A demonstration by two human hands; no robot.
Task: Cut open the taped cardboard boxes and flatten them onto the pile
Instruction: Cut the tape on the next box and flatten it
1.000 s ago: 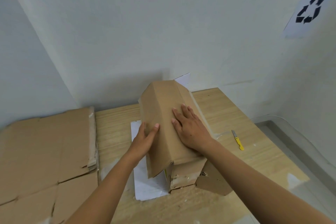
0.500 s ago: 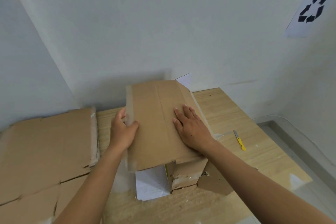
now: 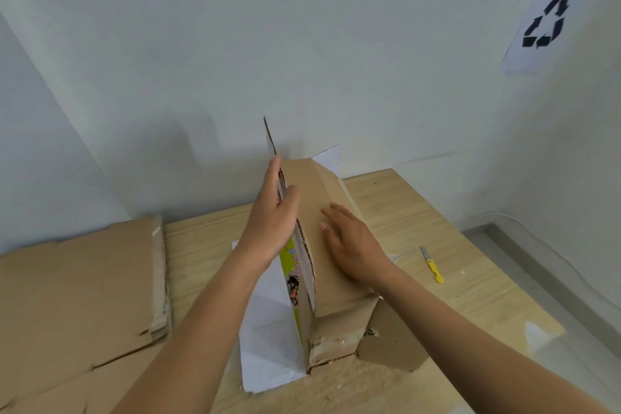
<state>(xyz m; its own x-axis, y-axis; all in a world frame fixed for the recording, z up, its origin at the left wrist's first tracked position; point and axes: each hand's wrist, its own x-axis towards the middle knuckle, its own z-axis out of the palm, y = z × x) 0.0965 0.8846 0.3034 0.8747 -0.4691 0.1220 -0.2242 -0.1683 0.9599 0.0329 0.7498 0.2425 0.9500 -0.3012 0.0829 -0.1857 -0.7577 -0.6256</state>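
Observation:
A cut-open cardboard box [image 3: 339, 299] lies in the middle of the wooden table [image 3: 420, 205], partly collapsed. My left hand [image 3: 272, 222] grips one long panel [image 3: 299, 282] of it, thumb on the brown side and fingers on the white printed side, and holds it on edge, nearly upright. My right hand [image 3: 353, 245] presses flat on the brown sloping panel beside it. The pile of flattened cardboard [image 3: 77, 286] lies at the table's left.
A small yellow-handled knife [image 3: 431, 264] lies on the table right of the box. A torn brown flap [image 3: 393, 343] sticks out at the box's near right corner. White walls stand close behind, with a recycling sign [image 3: 544, 23]. The table's right edge drops to the floor [image 3: 554, 279].
My left hand has swung the box's left panel up from lying flat to standing on edge, showing its white printed inner face. My right hand stays pressed on the brown panel.

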